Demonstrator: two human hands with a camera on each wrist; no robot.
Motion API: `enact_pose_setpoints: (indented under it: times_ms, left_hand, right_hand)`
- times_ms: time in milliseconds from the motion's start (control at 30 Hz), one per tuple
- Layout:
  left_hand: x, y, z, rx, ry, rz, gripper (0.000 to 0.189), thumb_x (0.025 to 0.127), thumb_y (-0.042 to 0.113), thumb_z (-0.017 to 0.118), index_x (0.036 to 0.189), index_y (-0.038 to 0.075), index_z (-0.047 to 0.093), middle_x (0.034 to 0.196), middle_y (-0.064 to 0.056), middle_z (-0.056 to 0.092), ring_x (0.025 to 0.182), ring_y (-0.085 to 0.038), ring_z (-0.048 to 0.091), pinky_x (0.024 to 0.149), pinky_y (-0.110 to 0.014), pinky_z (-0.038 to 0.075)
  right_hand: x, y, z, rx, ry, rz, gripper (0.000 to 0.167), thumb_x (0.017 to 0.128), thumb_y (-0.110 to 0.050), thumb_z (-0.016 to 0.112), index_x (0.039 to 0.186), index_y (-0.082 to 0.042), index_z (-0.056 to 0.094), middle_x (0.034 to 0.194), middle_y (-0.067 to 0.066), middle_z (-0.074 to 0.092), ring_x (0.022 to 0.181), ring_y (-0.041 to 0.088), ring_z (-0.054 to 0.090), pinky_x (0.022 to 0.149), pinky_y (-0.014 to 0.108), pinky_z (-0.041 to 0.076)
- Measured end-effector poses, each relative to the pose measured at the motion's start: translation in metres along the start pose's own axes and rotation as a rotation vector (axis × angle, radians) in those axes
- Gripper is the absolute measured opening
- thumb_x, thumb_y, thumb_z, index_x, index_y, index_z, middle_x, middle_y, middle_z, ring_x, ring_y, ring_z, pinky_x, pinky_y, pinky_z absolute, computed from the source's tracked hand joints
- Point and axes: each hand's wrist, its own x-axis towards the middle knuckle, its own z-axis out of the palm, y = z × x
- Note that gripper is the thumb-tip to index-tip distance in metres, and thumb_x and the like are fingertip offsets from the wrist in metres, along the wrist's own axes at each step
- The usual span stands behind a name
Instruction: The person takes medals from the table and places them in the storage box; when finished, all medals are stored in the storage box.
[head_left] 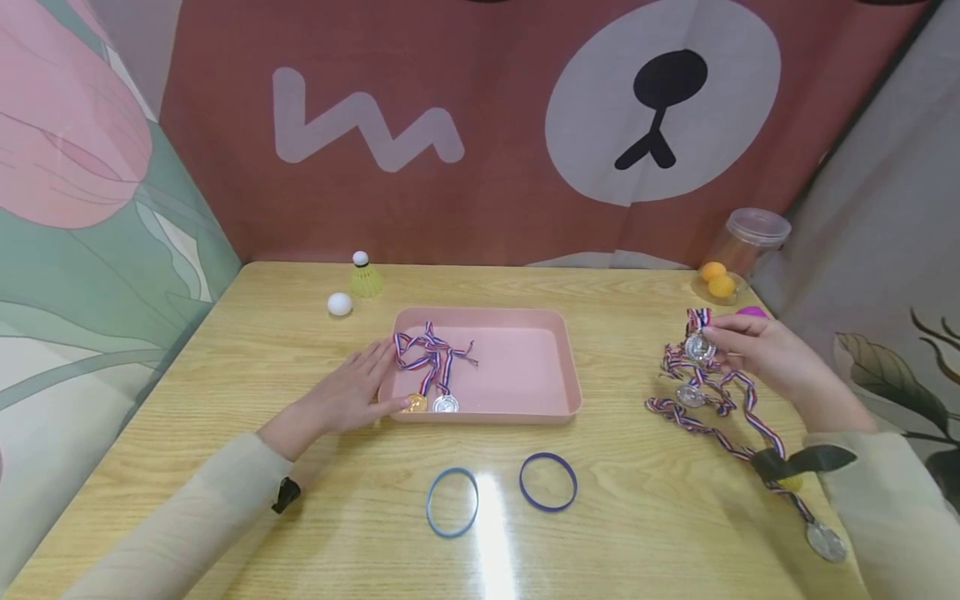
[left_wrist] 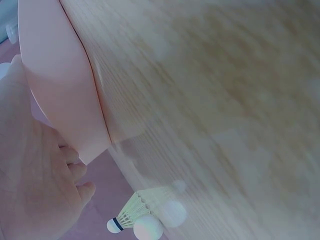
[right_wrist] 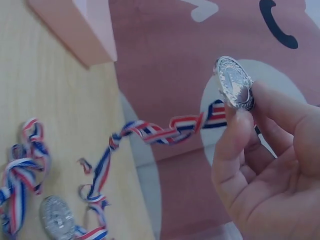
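My right hand (head_left: 765, 350) pinches a silver medal (right_wrist: 234, 84) between thumb and fingers, raised over the right side of the table. Its red, white and blue ribbon (right_wrist: 175, 129) trails down, twisted and knotted. Below it lie a silver medal (head_left: 690, 395) and tangled ribbons; nearer the front is another silver medal (head_left: 827, 542), and a gold medal (head_left: 791, 482) is partly covered by the wrist strap. My left hand (head_left: 348, 392) rests at the left rim of the pink tray (head_left: 517, 362), fingers extended. Inside the tray's left part lie a gold medal (head_left: 416, 403) and a silver medal (head_left: 446, 404) with ribbons.
Light blue (head_left: 429, 500) and purple wristbands lie in front of the tray. A yellow shuttlecock (head_left: 366, 279) and a white ball (head_left: 340, 304) sit at the back left. At the back right corner stands a clear jar (head_left: 757, 227) with orange balls (head_left: 722, 287).
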Motion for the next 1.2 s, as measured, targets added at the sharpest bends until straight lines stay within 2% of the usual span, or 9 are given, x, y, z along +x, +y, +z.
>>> enact_pose_setpoints:
  times_ms: [267,333,467,567,700,800,1033,1200]
  left_hand:
    - [0.000,-0.001,0.001,0.002,0.001,0.007,0.087,0.090,0.055,0.044,0.142,-0.010,0.018,0.147,-0.026,0.016,0.134,-0.040,0.016,0.108,-0.050,0.017]
    - [0.000,-0.001,0.001,0.004,0.001,0.007,0.087,0.090,0.055,0.044,0.142,-0.010,0.018,0.147,-0.026,0.016,0.134,-0.040,0.016,0.108,-0.050,0.017]
    - [0.001,-0.002,0.002,0.009,0.002,0.005,0.086,0.091,0.055,0.044,0.142,-0.009,0.018,0.147,-0.026,0.016,0.134,-0.040,0.015,0.108,-0.049,0.016]
    - [0.001,-0.001,0.002,0.010,0.000,0.004,0.087,0.091,0.055,0.043,0.142,-0.009,0.017,0.147,-0.025,0.016,0.134,-0.040,0.015,0.108,-0.049,0.016]
    - [0.001,-0.001,0.001,0.011,-0.002,0.004,0.087,0.090,0.056,0.044,0.142,-0.009,0.017,0.148,-0.025,0.015,0.134,-0.040,0.015,0.108,-0.049,0.016]
    - [0.000,-0.001,0.001,0.011,-0.010,-0.003,0.088,0.090,0.057,0.043,0.143,-0.008,0.016,0.148,-0.025,0.014,0.134,-0.039,0.015,0.108,-0.050,0.016]
    - [0.001,-0.002,0.002,0.017,-0.027,-0.017,0.089,0.090,0.059,0.040,0.144,-0.006,0.014,0.149,-0.022,0.011,0.135,-0.038,0.012,0.108,-0.048,0.015]
    - [0.001,-0.002,0.002,0.016,-0.023,-0.010,0.089,0.090,0.060,0.039,0.143,-0.007,0.014,0.149,-0.022,0.012,0.135,-0.039,0.013,0.108,-0.049,0.015]
  right_hand:
    - [0.009,-0.022,0.007,-0.184,0.136,-0.014,0.017,0.092,-0.012,0.057,0.087,-0.020,0.070,0.081,-0.006,0.061,0.071,0.009,0.057,0.067,0.015,0.049]
    - [0.012,-0.026,0.010,-0.242,0.142,-0.013,0.013,0.092,-0.016,0.057,0.088,-0.019,0.069,0.083,-0.006,0.060,0.073,0.009,0.058,0.069,0.014,0.048]
    - [0.018,-0.035,0.019,-0.274,0.148,-0.017,0.011,0.092,-0.020,0.058,0.091,-0.017,0.068,0.085,-0.005,0.058,0.074,0.010,0.059,0.072,0.016,0.049]
    - [0.022,-0.041,0.028,-0.249,0.131,-0.034,0.010,0.092,-0.019,0.058,0.091,-0.018,0.068,0.085,-0.004,0.059,0.075,0.010,0.059,0.073,0.018,0.050]
    - [0.028,-0.045,0.040,-0.125,0.024,-0.100,0.013,0.092,-0.008,0.057,0.091,-0.012,0.069,0.086,-0.001,0.064,0.075,0.011,0.061,0.071,0.020,0.051]
    - [0.033,-0.048,0.050,-0.098,-0.042,-0.131,0.014,0.091,-0.004,0.057,0.092,-0.010,0.069,0.085,0.000,0.066,0.075,0.011,0.062,0.070,0.020,0.051]
    - [0.049,-0.052,0.078,-0.199,-0.120,-0.134,0.009,0.091,-0.007,0.058,0.093,-0.009,0.067,0.085,0.000,0.066,0.075,0.015,0.063,0.072,0.027,0.053]
    - [0.062,-0.053,0.101,-0.272,-0.168,-0.075,0.012,0.090,-0.015,0.061,0.095,-0.005,0.065,0.092,0.003,0.067,0.079,0.018,0.063,0.076,0.032,0.052]
